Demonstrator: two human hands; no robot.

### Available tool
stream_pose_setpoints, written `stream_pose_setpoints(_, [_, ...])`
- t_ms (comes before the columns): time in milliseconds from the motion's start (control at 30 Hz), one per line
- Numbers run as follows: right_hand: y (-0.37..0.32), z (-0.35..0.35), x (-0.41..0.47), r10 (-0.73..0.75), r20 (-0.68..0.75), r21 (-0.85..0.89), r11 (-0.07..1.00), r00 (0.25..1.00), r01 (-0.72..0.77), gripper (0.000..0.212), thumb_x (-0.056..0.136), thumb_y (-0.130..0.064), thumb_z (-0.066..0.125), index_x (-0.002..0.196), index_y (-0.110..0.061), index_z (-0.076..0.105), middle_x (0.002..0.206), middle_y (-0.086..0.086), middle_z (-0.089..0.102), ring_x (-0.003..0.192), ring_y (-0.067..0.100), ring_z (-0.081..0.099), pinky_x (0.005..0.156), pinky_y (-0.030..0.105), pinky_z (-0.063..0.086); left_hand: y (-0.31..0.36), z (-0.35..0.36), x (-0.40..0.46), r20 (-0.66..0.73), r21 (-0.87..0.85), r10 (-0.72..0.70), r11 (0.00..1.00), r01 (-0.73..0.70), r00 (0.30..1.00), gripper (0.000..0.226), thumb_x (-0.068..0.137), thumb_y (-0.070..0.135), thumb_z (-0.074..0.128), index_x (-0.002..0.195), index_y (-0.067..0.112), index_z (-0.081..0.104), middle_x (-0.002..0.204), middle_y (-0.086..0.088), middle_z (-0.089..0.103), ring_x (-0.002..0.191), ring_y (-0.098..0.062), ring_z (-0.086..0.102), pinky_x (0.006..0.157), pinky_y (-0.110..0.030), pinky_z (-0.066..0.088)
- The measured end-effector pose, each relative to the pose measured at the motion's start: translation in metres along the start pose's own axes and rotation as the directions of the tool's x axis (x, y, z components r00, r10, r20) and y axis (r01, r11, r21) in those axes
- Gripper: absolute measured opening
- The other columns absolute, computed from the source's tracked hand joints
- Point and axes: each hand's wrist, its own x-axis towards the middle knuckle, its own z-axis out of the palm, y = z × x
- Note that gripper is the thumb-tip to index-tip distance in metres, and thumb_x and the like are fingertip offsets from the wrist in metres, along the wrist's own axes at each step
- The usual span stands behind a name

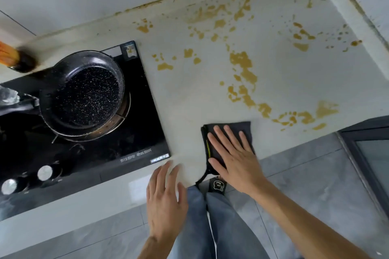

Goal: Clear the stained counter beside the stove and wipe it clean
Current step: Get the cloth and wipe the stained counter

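While its fingers lie straight and slightly spread, the right hand (pixel 233 157) presses flat on a folded dark cloth (pixel 229 130) at the near edge of the pale surface (pixel 189 94), holding nothing in a curl. At nine o'clock from it, the left hand (pixel 166 197) hovers released by the surface edge, fingers loose. Yellow-brown stains (pixel 242 63) spread from twelve to two o'clock of the cloth. A black pan (pixel 84 92) sits on the stove (pixel 130 132), farther at nine o'clock.

A single head-worn wide-angle camera looks steeply down from standing height onto the bench (pixel 189 94), stove (pixel 134 132) at left, floor (pixel 305 185) below.
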Motion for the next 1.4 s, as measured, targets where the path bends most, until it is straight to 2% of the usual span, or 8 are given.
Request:
stream_pose_setpoints(167, [0.046, -0.018, 0.017, 0.138, 0.032, -0.036, 0.99, 0.99, -0.137, 0.07, 0.105, -0.062, 0.025, 0.166, -0.028, 0.013, 0.174, -0.004, 0.006, 0.161, 0.021, 0.004, 0.127, 0.054, 0.015, 0.034, 0.013, 0.043, 0.042, -0.02, 0.234, 0.972, -0.233, 0.971, 0.049, 0.097, 0.015, 0.059, 0.146, 0.018, 0.059, 0.162, -0.002, 0.048, 0.151, -0.029, 0.042, 0.122, -0.046, 0.042])
stream_pose_setpoints(367, [0.034, -0.03, 0.107, 0.295, -0.012, -0.001, 0.955, 0.955, -0.295, 0.07, 0.105, -0.058, 0.025, 0.166, -0.025, 0.015, 0.174, 0.0, 0.007, 0.161, 0.024, 0.004, 0.127, 0.054, 0.01, 0.057, 0.024, 0.086, 0.113, 0.12, 0.162, 0.977, -0.175, 0.98, 0.056, 0.106, 0.021, 0.049, 0.161, 0.009, 0.043, 0.172, -0.013, 0.031, 0.163, -0.034, 0.023, 0.131, -0.054, 0.024])
stream_pose_setpoints(600, [0.069, -0.017, 0.016, 0.091, -0.013, -0.052, 0.994, 0.996, -0.091, 0.07, 0.105, -0.061, 0.026, 0.165, -0.028, 0.015, 0.174, -0.003, 0.009, 0.161, 0.023, 0.008, 0.126, 0.056, 0.017, 0.047, 0.045, 0.082, 0.011, 0.187, 0.215, 0.959, -0.214, 0.976, 0.06, 0.107, 0.031, 0.039, 0.163, 0.01, 0.041, 0.173, -0.011, 0.03, 0.163, -0.031, 0.02, 0.131, -0.054, 0.022])
stream_pose_setpoints(733, [0.111, -0.032, 0.024, 0.215, 0.032, -0.072, 0.974, 0.976, -0.213, 0.071, 0.105, -0.064, 0.017, 0.166, -0.028, 0.013, 0.174, -0.003, 0.006, 0.161, 0.022, 0.004, 0.126, 0.056, 0.016, 0.047, 0.051, 0.082, -0.023, 0.187, 0.219, 0.96, -0.211, 0.975, 0.061, 0.105, 0.031, 0.042, 0.162, 0.011, 0.042, 0.173, -0.011, 0.031, 0.163, -0.031, 0.021, 0.133, -0.052, 0.019])
stream_pose_setpoints(900, [0.081, -0.035, 0.085, 0.461, -0.061, -0.031, 0.886, 0.885, -0.463, 0.069, 0.106, -0.057, 0.02, 0.166, -0.023, 0.014, 0.173, 0.004, 0.01, 0.16, 0.028, 0.007, 0.127, 0.057, 0.009, 0.042, 0.056, 0.083, -0.052, 0.195, 0.227, 0.957, -0.213, 0.973, 0.06, 0.105, 0.03, 0.043, 0.161, 0.01, 0.043, 0.173, -0.011, 0.032, 0.164, -0.03, 0.021, 0.134, -0.05, 0.015])
stream_pose_setpoints(1067, [0.07, -0.017, 0.018, 0.151, -0.012, -0.048, 0.987, 0.989, -0.151, 0.07, 0.106, -0.06, 0.026, 0.166, -0.026, 0.013, 0.174, -0.002, 0.005, 0.161, 0.024, 0.004, 0.127, 0.057, 0.014, 0.039, 0.06, 0.082, -0.054, 0.186, 0.232, 0.958, -0.218, 0.971, 0.06, 0.107, 0.033, 0.039, 0.162, 0.009, 0.042, 0.174, -0.011, 0.03, 0.165, -0.029, 0.017, 0.133, -0.053, 0.017])
stream_pose_setpoints(1133, [0.096, -0.017, -0.012, 0.137, 0.001, -0.068, 0.988, 0.991, -0.136, 0.071, 0.106, -0.062, 0.026, 0.166, -0.028, 0.012, 0.174, -0.004, 0.004, 0.161, 0.022, 0.004, 0.125, 0.057, 0.018, 0.037, 0.061, 0.083, -0.059, 0.185, 0.228, 0.959, -0.214, 0.972, 0.06, 0.108, 0.034, 0.037, 0.161, 0.009, 0.042, 0.174, -0.011, 0.03, 0.165, -0.029, 0.018, 0.133, -0.053, 0.016])
stream_pose_setpoints(1400, [0.144, -0.048, 0.036, 0.553, -0.015, -0.012, 0.833, 0.833, -0.553, 0.069, 0.105, -0.058, 0.018, 0.166, -0.025, 0.009, 0.174, 0.0, 0.003, 0.161, 0.025, 0.001, 0.127, 0.056, 0.008, 0.039, 0.062, 0.082, -0.075, 0.183, 0.215, 0.963, -0.199, 0.974, 0.061, 0.106, 0.035, 0.037, 0.161, 0.009, 0.043, 0.173, -0.012, 0.031, 0.164, -0.031, 0.019, 0.134, -0.049, 0.011])
